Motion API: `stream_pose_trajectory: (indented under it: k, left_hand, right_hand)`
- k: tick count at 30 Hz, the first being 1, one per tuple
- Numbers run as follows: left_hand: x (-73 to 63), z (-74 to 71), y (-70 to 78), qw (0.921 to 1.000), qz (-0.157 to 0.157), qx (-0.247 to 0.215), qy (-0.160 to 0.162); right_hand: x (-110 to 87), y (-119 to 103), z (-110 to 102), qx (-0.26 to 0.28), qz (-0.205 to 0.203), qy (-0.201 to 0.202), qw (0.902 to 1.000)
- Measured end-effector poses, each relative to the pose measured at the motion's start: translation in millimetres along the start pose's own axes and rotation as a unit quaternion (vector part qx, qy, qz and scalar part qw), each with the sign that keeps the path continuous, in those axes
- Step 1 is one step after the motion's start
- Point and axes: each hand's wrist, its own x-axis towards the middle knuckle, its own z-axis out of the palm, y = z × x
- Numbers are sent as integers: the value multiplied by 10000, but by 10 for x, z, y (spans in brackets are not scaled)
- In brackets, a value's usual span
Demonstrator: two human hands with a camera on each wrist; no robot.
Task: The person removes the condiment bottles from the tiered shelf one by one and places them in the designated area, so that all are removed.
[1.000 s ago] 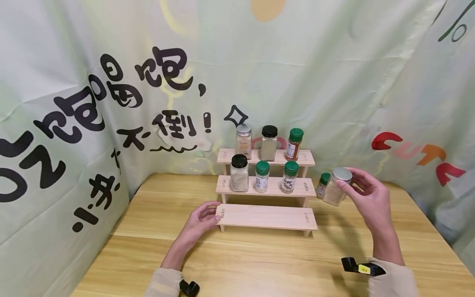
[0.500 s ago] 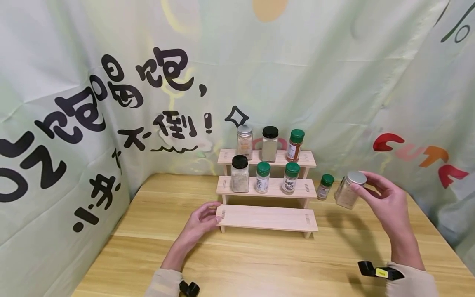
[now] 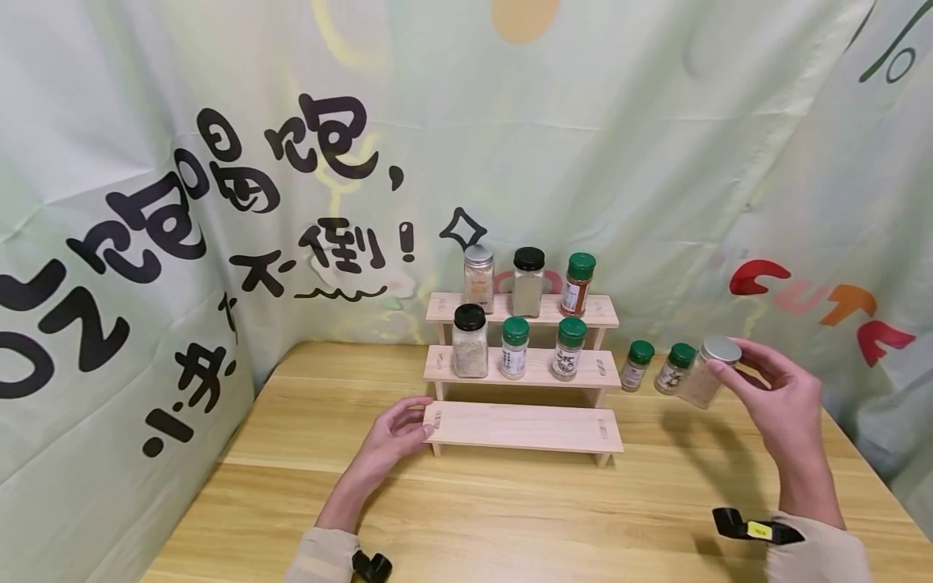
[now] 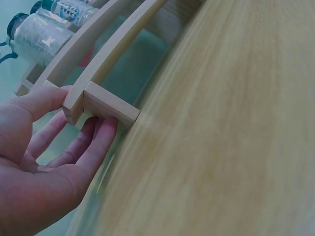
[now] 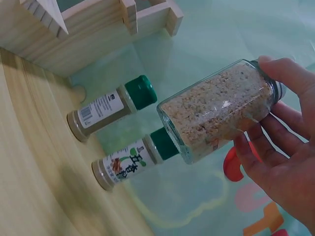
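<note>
In the head view my right hand [image 3: 783,401] holds a glass spice jar [image 3: 707,376] with a silver lid, raised over the table's right side. The right wrist view shows this square jar [image 5: 219,108] full of coarse beige grains, thumb and fingers about its lid end. Two green-capped shakers, a near one [image 5: 125,162] and a farther one [image 5: 110,108], stand just beyond it. My left hand [image 3: 397,433] grips the left end of the bottom step of a three-step wooden rack [image 3: 525,425]. Its thumb lies on the board's end, fingers at the leg [image 4: 110,105].
The rack's middle step carries a black-lidded jar [image 3: 470,344] and two green-capped shakers. On the top step stand a silver-lidded jar [image 3: 479,279], a black-lidded jar [image 3: 528,283] and a red-filled shaker [image 3: 577,285]. A printed curtain [image 3: 627,162] hangs behind the wooden table [image 3: 510,518].
My right hand has moved right with the jar, away from the rack, and the two green-capped shakers behind it have come into view. The left hand keeps its place on the rack.
</note>
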Motion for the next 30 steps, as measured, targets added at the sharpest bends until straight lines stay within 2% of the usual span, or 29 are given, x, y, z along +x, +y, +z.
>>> stream_pose_trajectory:
  k: [5, 10, 16, 22, 30]
  left_hand:
    - [-2, -9, 0, 10000, -22, -14, -26]
    - [3, -11, 0, 10000, -20, -46, -31]
    - [6, -5, -2, 10000, -53, -45, 1]
    - [3, -9, -13, 10000, -82, -46, 0]
    - [4, -8, -2, 10000, -67, -35, -21]
  right_hand:
    - [14, 98, -53, 389, 127, 69, 9991]
    - [30, 183, -97, 482, 172, 111, 9986]
    - [46, 277, -142, 70, 112, 41, 9999]
    - [77, 413, -181, -50, 133, -48, 9999]
    - [143, 611, -243, -639, 204, -153, 9976]
